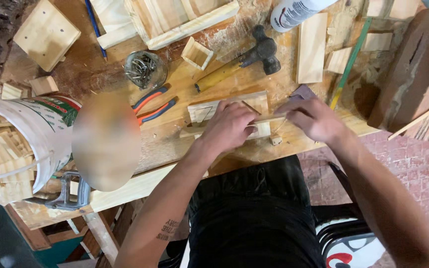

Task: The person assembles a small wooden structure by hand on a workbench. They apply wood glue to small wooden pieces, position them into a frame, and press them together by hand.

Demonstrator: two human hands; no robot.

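Near the centre of the frame both hands work on a thin wooden strip (269,119) held just above a small flat wooden piece (209,110) that lies on the workbench (165,144). The left hand (227,126) curls over the strip's left end, fingers pressed together and bent down onto it; the right hand (314,118) pinches the strip's right end between thumb and fingertips. Whether the strip touches the flat piece underneath is hidden by the left hand.

Above the hands lie a hammer (244,62) with a yellow handle, a small open wooden box (197,53) and a plain board (312,47). Left of centre sit red-and-blue pliers (152,104) and a jar of nails (145,69). At the left edge a white bucket (50,124) holds wood offcuts, with a grey clamp (68,191) below it.

The strip looks slender, so uneven pressure from the two hands could snap or bow it. The work sits close to the bench's near edge, and a small wood block (275,140) beside it could be knocked to the floor by a wrist. A slip of the pinching fingers would let the strip shift out of line
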